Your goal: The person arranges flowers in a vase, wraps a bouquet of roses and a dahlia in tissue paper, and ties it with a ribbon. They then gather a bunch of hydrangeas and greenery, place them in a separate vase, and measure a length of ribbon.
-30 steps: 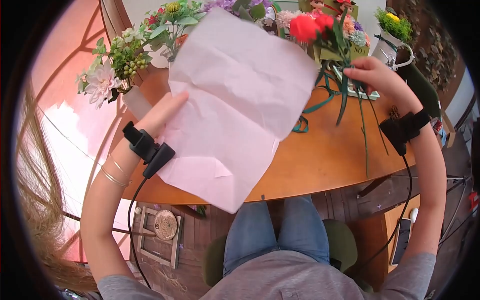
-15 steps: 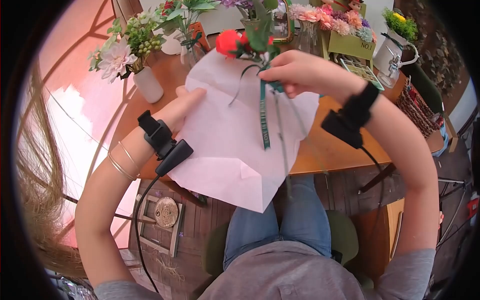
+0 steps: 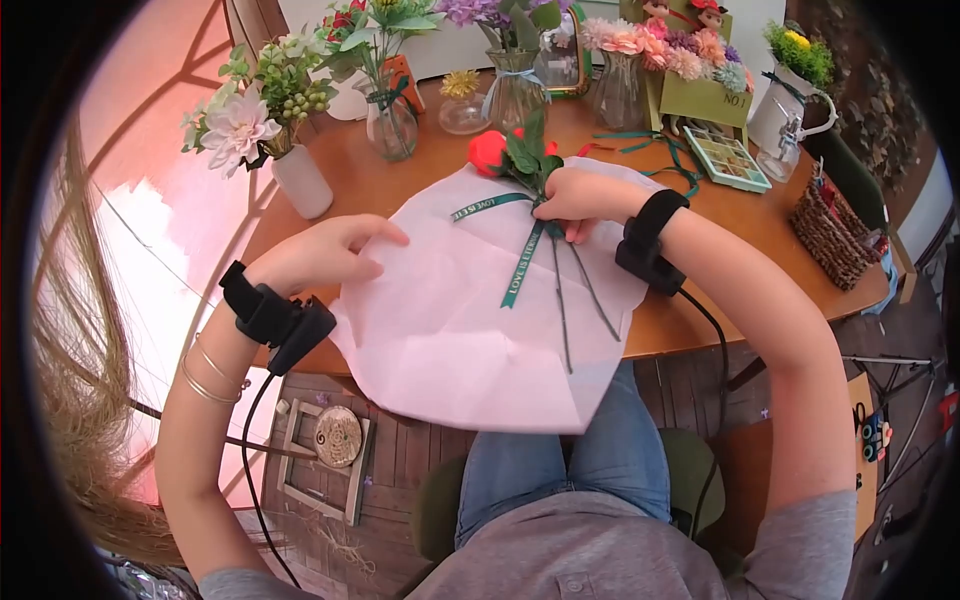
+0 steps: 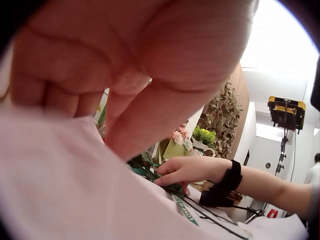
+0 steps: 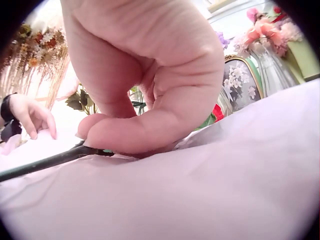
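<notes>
A sheet of pale pink wrapping paper point(image 3: 430, 300) lies over the table's front, its near part overhanging the edge. On it rest red artificial roses point(image 3: 488, 153) with green leaves, blooms pointing away from me. My right hand point(image 3: 592, 198) pinches their thin dark stems point(image 3: 562, 315) just below the leaves, where a green printed ribbon point(image 3: 522, 268) is tied. In the right wrist view thumb and fingertip meet on a stem point(image 5: 45, 162), low over the paper. My left hand point(image 3: 335, 248) is at the paper's left side, thumb and forefinger apart above it.
Vases of flowers line the back, among them a white vase point(image 3: 300, 182) and a glass vase point(image 3: 391, 130). A green flower box point(image 3: 705, 100), a palette-like tray point(image 3: 728, 158) and loose green ribbon point(image 3: 680, 160) lie at right. A woven basket point(image 3: 838, 235) stands at the table's right edge.
My right hand has carried the roses from the right, leftward and down onto the paper. The paper has gone from raised to lying flat, and my left hand has released its left edge.
</notes>
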Demonstrator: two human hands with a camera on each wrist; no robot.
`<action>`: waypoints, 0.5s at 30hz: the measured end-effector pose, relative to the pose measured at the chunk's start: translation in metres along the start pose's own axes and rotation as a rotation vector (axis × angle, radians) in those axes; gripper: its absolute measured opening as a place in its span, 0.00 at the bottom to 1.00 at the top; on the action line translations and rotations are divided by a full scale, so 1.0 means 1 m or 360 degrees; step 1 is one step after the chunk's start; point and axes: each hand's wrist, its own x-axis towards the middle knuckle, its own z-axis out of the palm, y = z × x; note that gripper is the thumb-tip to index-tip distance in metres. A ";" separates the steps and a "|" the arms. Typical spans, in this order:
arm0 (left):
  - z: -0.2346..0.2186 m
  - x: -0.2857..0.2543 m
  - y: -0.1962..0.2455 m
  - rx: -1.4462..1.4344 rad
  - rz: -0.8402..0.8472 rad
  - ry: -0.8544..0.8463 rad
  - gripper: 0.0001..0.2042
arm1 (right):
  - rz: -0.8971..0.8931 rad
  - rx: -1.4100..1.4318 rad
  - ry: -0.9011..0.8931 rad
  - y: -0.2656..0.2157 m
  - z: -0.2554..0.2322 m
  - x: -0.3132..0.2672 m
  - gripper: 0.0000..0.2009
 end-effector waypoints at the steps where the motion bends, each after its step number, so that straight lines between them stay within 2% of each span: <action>1: 0.003 0.000 -0.007 -0.0107 0.0058 0.0059 0.15 | -0.0036 -0.0033 0.0037 0.000 -0.001 -0.002 0.13; 4: 0.010 0.004 -0.017 -0.0289 0.0087 0.0091 0.15 | -0.0056 -0.0130 0.0103 -0.002 -0.009 -0.005 0.13; 8: 0.019 0.015 -0.026 -0.0376 0.0060 0.0084 0.15 | -0.0186 0.0010 0.0152 -0.013 -0.020 -0.014 0.13; 10: 0.023 0.021 -0.030 -0.0558 0.0116 -0.0046 0.15 | -0.0218 0.0058 0.0183 -0.021 -0.022 -0.021 0.14; 12: 0.018 0.023 -0.030 -0.0465 0.0188 -0.0109 0.16 | -0.0248 0.0114 0.0152 -0.018 -0.018 -0.020 0.14; 14: 0.008 0.018 -0.015 -0.0568 -0.0069 -0.0344 0.18 | -0.0167 -0.0003 0.0079 -0.025 -0.010 -0.027 0.15; 15: 0.003 0.021 -0.017 -0.0572 -0.0071 -0.0346 0.18 | -0.0227 0.0074 0.0018 -0.009 -0.007 -0.009 0.15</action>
